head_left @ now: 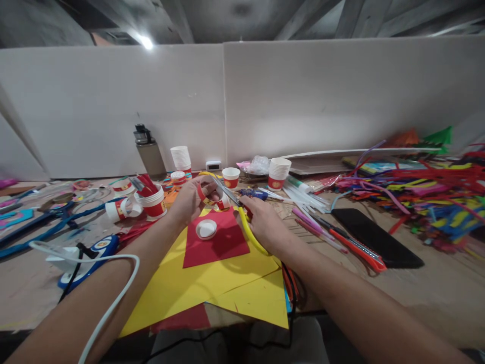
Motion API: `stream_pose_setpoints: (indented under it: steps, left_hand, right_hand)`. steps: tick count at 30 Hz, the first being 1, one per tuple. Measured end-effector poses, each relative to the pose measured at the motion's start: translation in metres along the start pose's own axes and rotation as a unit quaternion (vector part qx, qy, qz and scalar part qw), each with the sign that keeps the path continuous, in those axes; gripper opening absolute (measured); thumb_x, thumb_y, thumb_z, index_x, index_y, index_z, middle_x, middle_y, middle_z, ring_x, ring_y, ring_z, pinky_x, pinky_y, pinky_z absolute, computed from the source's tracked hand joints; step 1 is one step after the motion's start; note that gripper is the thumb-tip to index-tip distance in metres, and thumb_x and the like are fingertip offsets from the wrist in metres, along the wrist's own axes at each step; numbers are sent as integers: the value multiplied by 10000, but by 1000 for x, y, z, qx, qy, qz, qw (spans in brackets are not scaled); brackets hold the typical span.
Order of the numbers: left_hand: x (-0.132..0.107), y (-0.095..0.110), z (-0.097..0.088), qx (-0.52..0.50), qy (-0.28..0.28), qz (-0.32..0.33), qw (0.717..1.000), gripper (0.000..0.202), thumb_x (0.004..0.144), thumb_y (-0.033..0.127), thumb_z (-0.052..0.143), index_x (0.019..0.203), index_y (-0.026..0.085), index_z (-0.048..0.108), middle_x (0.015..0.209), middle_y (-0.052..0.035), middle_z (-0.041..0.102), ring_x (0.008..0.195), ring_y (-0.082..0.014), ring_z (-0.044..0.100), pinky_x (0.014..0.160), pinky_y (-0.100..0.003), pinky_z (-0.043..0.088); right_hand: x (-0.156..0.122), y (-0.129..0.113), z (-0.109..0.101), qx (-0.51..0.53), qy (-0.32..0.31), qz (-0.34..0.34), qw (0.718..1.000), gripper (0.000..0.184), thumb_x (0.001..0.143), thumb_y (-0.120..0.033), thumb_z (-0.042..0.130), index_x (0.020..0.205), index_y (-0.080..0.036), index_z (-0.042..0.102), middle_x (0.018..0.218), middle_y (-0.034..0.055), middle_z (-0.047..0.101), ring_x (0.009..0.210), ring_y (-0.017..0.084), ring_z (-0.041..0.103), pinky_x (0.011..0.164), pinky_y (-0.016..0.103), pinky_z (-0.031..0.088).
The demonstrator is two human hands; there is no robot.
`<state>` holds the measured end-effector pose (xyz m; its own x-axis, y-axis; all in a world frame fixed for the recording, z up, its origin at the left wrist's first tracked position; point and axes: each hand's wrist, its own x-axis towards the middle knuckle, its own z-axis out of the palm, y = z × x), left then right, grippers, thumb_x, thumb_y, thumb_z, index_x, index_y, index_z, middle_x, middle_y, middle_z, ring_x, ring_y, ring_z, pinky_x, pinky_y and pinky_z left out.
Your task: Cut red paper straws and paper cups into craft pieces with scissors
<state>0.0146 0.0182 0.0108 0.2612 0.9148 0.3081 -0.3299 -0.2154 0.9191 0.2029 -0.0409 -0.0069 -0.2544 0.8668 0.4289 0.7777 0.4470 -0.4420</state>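
1. White cable [107, 316] crosses the left forearm [98, 293]; leave it slack.
2. Left hand [191, 197] curls nearly closed, pinching a paper-cup ring [221, 205] above the red sheet [229, 242].
3. Right hand [263, 217] wraps the yellow-handled scissors [250, 235]; blur hides whether the blades [227, 190] touch the ring.
4. Best: pinch lightly, skin clear, short snips.

2 hands [261, 222], 1 pair of yellow-handled scissors [247, 232], 1 bottle [151, 157], 1 black phone [375, 237], 1 red box cutter [355, 247]
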Motion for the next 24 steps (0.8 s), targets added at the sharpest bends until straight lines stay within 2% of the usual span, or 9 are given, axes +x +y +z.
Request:
stream_pose_setpoints:
  steps: [6, 13, 19, 21, 24]
  left_hand:
    - [2, 1, -4, -3, -14, -25, 1000, 195, 684, 226, 721, 659, 117, 562, 516, 17, 514, 450, -41, 471, 415, -126, 344]
    - [0, 9, 1, -10, -20, -71, 997, 218, 680, 253, 728, 664, 111, 564, 532, 21, 502, 453, -44, 470, 378, -120, 327]
    - [6, 2, -4, -11, 90, 10, 996, 206, 637, 200, 748, 745, 126, 590, 611, 24, 569, 501, -53, 516, 415, -137, 364]
    - [8, -1, -5, -17, 83, 19, 996, 212, 611, 161, 751, 727, 128, 578, 606, 29, 565, 501, -52, 513, 421, -139, 365]
    - [5, -3, -3, -16, 27, 11, 999, 180, 648, 157, 714, 671, 135, 537, 603, 22, 559, 528, -64, 532, 447, -151, 382]
  right_hand:
    - [-2, -6, -3, 42, 7, -22, 999, 247, 858, -306, 495, 1053, -227, 624, 972, 59, 673, 813, 172, 591, 678, 249, 405]
    - [-4, -6, -5, 44, -14, 8, 999, 274, 844, -341, 516, 1074, -250, 634, 876, 41, 696, 720, 164, 601, 600, 233, 383]
    - [-2, -5, -6, 49, -9, 0, 999, 288, 849, -371, 517, 1083, -248, 633, 958, 50, 688, 803, 175, 601, 647, 237, 394]
    - [-2, -4, -5, 31, -10, -5, 999, 279, 854, -355, 507, 1080, -245, 626, 960, 55, 677, 803, 176, 593, 662, 244, 393]
    - [-1, -1, -3, -13, -9, 9, 1000, 316, 852, -352, 503, 1130, -235, 601, 928, 75, 655, 790, 185, 581, 675, 261, 388]
